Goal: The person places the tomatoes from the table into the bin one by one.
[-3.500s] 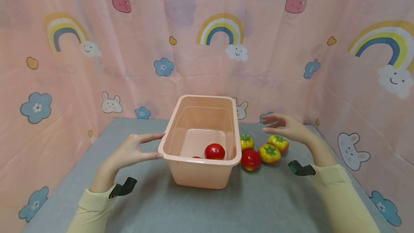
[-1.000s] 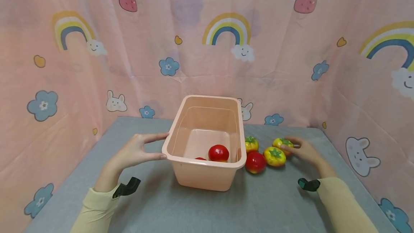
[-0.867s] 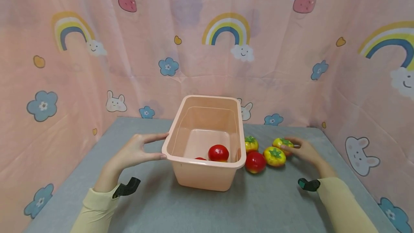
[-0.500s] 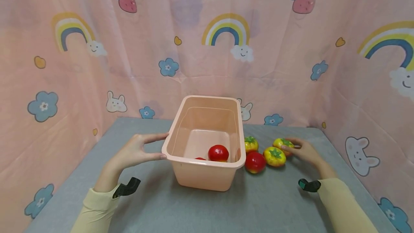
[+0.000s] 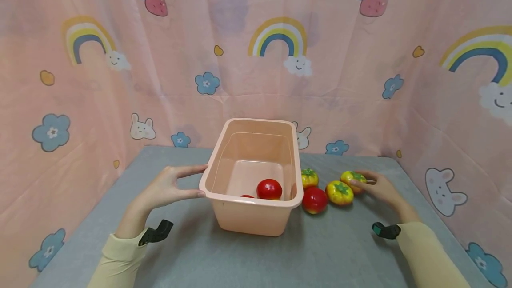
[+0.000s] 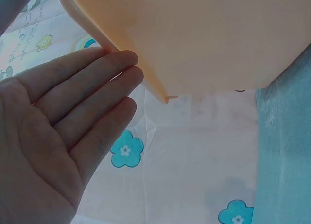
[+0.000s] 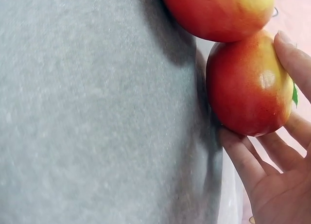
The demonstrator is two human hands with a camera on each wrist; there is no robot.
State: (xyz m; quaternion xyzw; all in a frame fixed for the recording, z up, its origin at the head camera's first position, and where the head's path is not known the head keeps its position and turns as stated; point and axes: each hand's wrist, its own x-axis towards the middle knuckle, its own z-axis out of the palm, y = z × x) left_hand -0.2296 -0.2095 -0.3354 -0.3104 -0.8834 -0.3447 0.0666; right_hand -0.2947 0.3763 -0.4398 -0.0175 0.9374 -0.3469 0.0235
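In the head view, my left hand is at the left side of a peach plastic bin, its index finger and thumb touching the rim. The left wrist view shows straight fingers against the bin's outer wall. On the right, my right hand holds a yellow-and-red persimmon with a green calyx, low over the table. In the right wrist view, the thumb is on one side of that persimmon and the other fingers curl under it. Beside it sits another yellow persimmon.
A glossy red fruit and a third yellow persimmon lie against the bin's right side. Inside the bin is a red fruit, with another partly hidden by the front rim. The grey table backs onto a patterned pink curtain.
My right hand has come down from above the fruits onto the rear right persimmon, which has just shifted slightly right, away from its neighbour. My left hand stays at the bin rim.
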